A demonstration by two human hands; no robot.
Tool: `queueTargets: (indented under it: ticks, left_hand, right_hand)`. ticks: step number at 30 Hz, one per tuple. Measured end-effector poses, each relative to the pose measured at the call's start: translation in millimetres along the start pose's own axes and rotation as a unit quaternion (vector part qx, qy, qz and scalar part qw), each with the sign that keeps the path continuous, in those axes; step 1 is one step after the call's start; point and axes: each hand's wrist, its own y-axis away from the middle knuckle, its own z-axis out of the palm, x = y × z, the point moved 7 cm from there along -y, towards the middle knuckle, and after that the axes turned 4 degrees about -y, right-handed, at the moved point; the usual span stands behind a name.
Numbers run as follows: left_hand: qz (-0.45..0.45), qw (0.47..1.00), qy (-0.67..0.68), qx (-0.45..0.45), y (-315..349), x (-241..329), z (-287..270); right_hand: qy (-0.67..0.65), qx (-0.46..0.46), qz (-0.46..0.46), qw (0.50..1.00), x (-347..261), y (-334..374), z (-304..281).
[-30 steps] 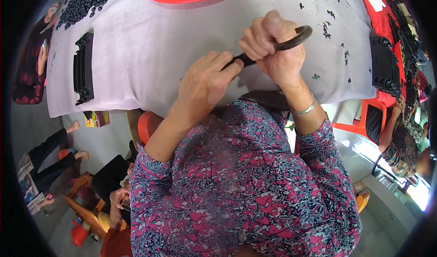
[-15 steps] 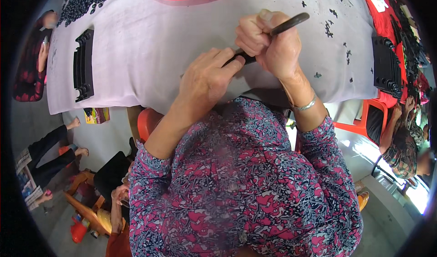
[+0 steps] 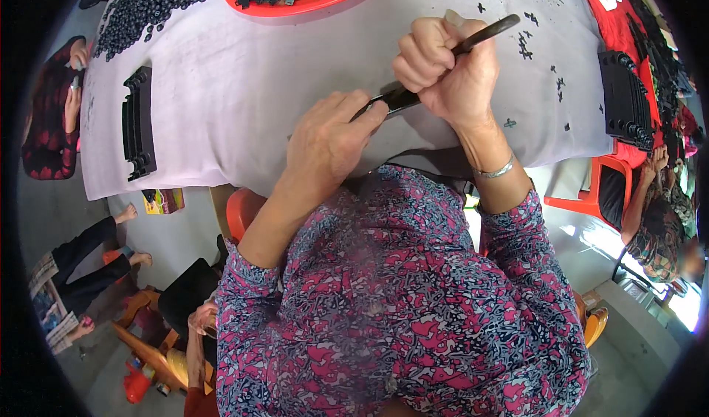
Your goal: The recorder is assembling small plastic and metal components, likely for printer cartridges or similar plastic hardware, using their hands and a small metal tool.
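My right hand is closed in a fist around a slim dark stick-like tool. One rounded end of the tool sticks out up and to the right; its other end is hidden by the fist. Just left of that fist, a long black piece with a shiny edge slants over the cloth. My left hand grips the piece's left end, thumb and fingers closed on it. The hand covers much of the piece, so its full shape cannot be seen.
On the white-clothed table stand black ribbed parts at left and a stack of similar black parts at right. Behind lie small black round pieces and a red tray. Small black cross-shaped bits are scattered rightward.
My right hand with the dark tool has shifted a little to the right, baring more of the black piece between my hands. The left hand keeps its grip. The whole view has tilted slightly.
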Motion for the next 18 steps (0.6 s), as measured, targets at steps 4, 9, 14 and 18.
queueTargets:
  ticks: [4,9,14,18]
  left_hand:
    - [-0.005,1.000,0.004,-0.011,-0.3,-1.2,-0.1]
    - [-0.019,1.000,0.013,-0.017,0.1,-3.6,1.3]
    - [-0.020,1.000,0.007,-0.022,-0.8,-2.7,0.4]
    - [-0.022,1.000,0.012,-0.014,-0.9,-2.4,-0.5]
  right_hand:
    - [0.007,0.008,0.004,1.000,3.4,-0.8,-3.8]
    - [0.006,0.004,0.012,1.000,4.4,-2.5,-4.0]
    - [-0.002,-0.007,0.021,1.000,5.6,-2.8,-3.7]
    - [0.000,-0.017,0.009,1.000,5.4,-2.5,-2.5]
